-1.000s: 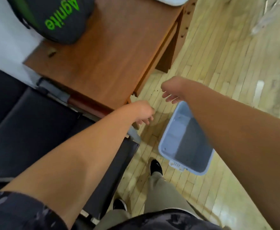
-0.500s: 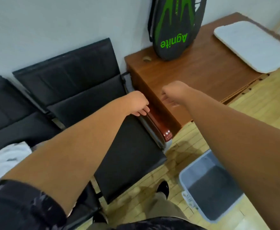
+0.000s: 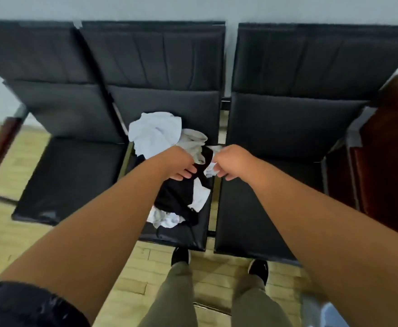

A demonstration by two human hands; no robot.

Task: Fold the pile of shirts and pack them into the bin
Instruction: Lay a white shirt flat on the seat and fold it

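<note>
A loose pile of shirts, white, grey and black, lies crumpled on the middle black seat. My left hand hovers over the black shirt in the pile, fingers hanging loosely down onto it. My right hand is beside it, fingers loosely curled next to a white fold at the pile's right edge; no grip is visible. A corner of the pale blue bin shows on the floor at the bottom right.
A row of black seats runs along the wall, with the left seat and the right seat bare. A brown wooden table stands at the far right. My feet are on the wooden floor in front of the seats.
The view has swung left from the wooden table and bin to the seats. Both hands have come down over the shirt pile, and the bin has slid to the bottom right corner.
</note>
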